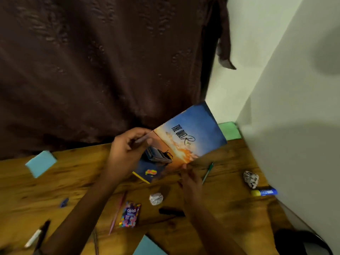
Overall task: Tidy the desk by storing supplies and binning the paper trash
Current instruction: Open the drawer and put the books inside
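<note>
A: Which step is this?
B: Storing, I'd judge. Left hand (122, 153) fingers clamp the book (185, 137), lifted off the tabletop (73, 181); right hand (190, 178) pinches its lower edge.
A: Next?
B: Probably stow it, then bin the paper ball (156, 198) below the fingers.

Blue sheet (147, 245) cut off by bottom edge. Notebook (184, 142) lower-left corner hidden behind left hand (125, 153). Marker (38, 234) blurred; label unreadable.
</note>
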A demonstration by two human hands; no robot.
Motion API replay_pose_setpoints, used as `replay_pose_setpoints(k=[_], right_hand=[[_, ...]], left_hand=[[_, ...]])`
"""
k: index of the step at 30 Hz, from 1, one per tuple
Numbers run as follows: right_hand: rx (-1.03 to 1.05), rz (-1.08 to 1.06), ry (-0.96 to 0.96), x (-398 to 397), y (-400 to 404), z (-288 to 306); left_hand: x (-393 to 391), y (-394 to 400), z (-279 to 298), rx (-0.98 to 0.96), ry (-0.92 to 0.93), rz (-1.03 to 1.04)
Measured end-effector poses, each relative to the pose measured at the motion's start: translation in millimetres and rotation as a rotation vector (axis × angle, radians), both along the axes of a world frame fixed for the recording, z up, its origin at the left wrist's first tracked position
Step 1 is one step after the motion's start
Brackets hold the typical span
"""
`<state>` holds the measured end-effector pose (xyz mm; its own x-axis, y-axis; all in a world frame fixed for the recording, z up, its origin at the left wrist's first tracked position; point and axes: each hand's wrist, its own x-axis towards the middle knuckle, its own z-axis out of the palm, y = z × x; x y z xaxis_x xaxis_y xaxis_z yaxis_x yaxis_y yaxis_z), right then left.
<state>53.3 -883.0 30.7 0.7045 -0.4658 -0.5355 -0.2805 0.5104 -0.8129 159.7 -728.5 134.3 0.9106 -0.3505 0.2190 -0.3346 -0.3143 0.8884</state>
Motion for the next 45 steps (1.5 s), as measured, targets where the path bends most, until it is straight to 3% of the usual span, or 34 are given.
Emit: replay_pose_setpoints(k=[7, 13, 22, 31, 36, 45], right_hand=[[-0.251, 0.120, -0.228, -39, 83, 46], [-0.401, 0.418, -0.430, -47, 175, 76], [-0.178, 0.990, -0.651, -101, 288, 74], [0.000, 1.527, -0.697, -242, 364, 70], [-0.058, 1.693, -0.743, -311, 391, 69], [-0.167, 1.775, -0.738, -432, 449, 59]], left_hand=[[-97, 117, 14, -0.393, 0.155, 0.365], [-205, 207, 14, -0.645, 0.183, 0.786], [-376, 253, 20, -0.631, 0.054, 1.341], [-555, 228, 16, -0.654, -0.042, 1.885], [-631, 224, -2, -0.702, -0.114, 2.054], [-759, 291, -18, -0.698, -0.109, 2.035]])
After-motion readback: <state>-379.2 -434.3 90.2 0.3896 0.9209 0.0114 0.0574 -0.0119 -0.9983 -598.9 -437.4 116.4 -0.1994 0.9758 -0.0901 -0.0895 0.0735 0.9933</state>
